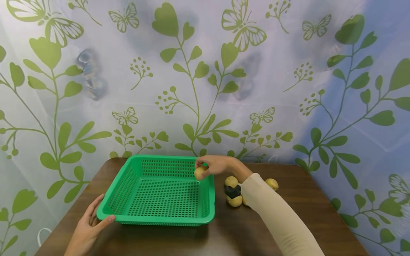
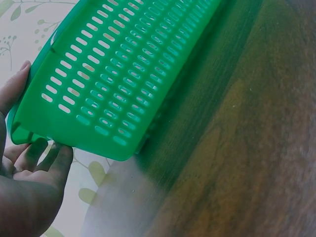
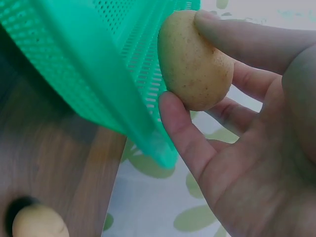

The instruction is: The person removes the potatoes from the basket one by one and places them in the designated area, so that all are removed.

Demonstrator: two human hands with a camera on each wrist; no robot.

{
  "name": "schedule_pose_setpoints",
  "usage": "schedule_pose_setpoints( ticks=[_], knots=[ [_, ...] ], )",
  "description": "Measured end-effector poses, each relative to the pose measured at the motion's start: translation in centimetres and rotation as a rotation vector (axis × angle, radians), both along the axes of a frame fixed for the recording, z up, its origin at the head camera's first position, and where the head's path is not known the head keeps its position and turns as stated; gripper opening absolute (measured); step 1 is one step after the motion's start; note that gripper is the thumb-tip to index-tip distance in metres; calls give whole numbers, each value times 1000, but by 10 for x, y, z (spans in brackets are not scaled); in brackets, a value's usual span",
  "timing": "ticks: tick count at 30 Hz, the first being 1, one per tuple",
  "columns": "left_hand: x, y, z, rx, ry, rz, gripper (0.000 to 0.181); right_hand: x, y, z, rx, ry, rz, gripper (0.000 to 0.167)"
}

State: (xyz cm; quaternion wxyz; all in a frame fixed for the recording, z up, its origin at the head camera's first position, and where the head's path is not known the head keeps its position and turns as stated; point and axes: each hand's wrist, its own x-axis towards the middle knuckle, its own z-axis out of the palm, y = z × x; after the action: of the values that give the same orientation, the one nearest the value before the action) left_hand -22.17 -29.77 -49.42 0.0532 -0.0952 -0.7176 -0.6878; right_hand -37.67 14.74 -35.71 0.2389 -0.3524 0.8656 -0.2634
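Observation:
A green plastic basket (image 1: 157,221) with slotted walls sits on the table, its inside floor bare. At its near left corner, my left hand (image 1: 87,227) grips the rim, thumb on top and fingers curled beneath, as the left wrist view shows on the basket (image 2: 113,94). Over the basket's right wall, my right hand (image 1: 218,164) pinches a potato (image 1: 199,173) between thumb and fingertips. The right wrist view shows that potato (image 3: 195,61) whole, pale yellow with small specks, close to the rim.
Several more potatoes (image 1: 235,201) lie on the brown wooden table (image 1: 307,199) right of the basket, partly hidden by the right forearm. A dark perforated piece (image 1: 232,191) shows beside the right wrist. Behind the table hangs a leaf-and-butterfly patterned curtain (image 1: 205,96).

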Motion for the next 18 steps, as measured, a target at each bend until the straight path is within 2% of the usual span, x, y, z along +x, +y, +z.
schedule_pose_setpoints(
  ticks=[6,13,18],
  knots=[
    [0,0,-1,-18,-1,7,75,5,17,0,-2,9,-14,31],
    [0,-1,0,-102,-24,33,77,8,38,-2,-11,0,-57,30],
    [1,-1,1,-97,-53,29,78,12,55,-1,-20,-18,-99,26]
  ],
)
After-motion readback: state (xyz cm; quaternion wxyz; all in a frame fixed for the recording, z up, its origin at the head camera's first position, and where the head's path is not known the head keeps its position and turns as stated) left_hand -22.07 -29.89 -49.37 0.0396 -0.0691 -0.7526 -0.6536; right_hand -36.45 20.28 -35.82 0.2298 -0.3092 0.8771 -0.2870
